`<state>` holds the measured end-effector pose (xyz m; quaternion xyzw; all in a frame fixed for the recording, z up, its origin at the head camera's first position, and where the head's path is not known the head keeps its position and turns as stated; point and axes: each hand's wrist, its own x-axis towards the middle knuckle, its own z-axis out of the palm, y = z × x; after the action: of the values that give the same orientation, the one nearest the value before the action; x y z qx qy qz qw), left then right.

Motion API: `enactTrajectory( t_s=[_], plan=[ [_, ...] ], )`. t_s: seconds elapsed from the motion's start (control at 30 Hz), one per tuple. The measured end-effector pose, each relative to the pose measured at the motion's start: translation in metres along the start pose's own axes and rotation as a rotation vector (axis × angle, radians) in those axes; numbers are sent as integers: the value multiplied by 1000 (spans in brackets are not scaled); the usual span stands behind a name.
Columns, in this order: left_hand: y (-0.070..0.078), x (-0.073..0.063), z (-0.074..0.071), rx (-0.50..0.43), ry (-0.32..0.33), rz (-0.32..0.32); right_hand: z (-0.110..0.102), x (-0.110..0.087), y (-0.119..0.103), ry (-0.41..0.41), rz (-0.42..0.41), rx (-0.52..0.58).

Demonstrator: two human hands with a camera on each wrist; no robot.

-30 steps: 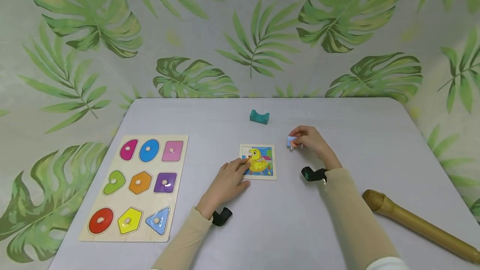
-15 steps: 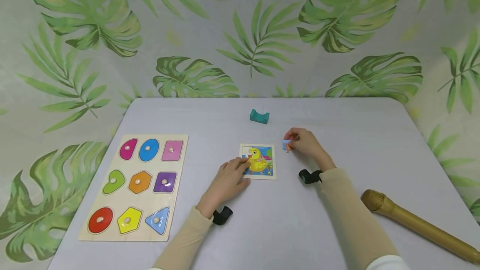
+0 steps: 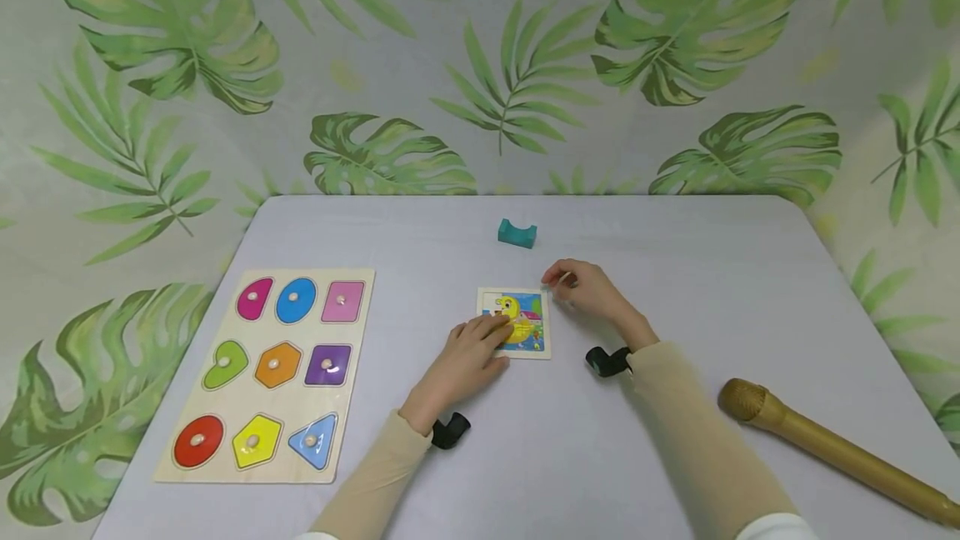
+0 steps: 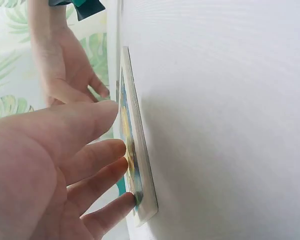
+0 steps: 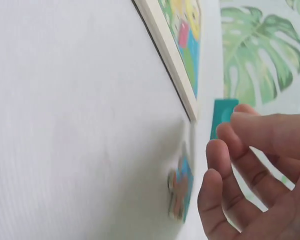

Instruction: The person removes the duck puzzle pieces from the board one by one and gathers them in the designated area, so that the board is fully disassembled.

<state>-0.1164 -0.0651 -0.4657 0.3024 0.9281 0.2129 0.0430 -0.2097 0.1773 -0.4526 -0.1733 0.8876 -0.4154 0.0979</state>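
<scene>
A small square duck puzzle (image 3: 528,355) in a pale wooden frame lies mid-table, a pale patch showing at its upper left. My left hand (image 3: 467,358) rests its nearly straight fingertips on the picture's left part and covers some of it. My right hand (image 3: 592,292) hovers by the frame's upper right corner, its fingers loosely curled with nothing visible between them. Below those fingers, in the right wrist view, a blurred blue and orange puzzle piece (image 5: 181,192) is close to the white tabletop, apart from the hand. The right hand hides this piece in the head view.
A wooden shape board (image 3: 288,402) with coloured knobbed pieces lies at the left. Behind the duck puzzle stands a teal curved block (image 3: 517,233). A long brown stick (image 3: 832,444) with a textured round head lies at the right. Leaf-patterned cloth hangs behind the table.
My right hand has moved left to the puzzle's corner and let go of the blue and orange piece. The left hand has shifted slightly right over the picture.
</scene>
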Motion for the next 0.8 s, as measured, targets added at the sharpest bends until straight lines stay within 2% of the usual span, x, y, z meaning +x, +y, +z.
enactTrajectory(
  t_s=[0.2, 0.4, 0.63, 0.8],
  plan=[
    [1, 1, 1, 18, -47, -14, 21, 6, -10, -84, -67, 9],
    [3, 2, 0, 33, -68, -16, 35, 12, -22, -153, -81, -74],
    [4, 2, 0, 40, -70, -19, 39, 14, -34, -206, -62, -220],
    [5, 2, 0, 47, -72, -27, 42, 14, -37, -215, -29, -232]
  ],
)
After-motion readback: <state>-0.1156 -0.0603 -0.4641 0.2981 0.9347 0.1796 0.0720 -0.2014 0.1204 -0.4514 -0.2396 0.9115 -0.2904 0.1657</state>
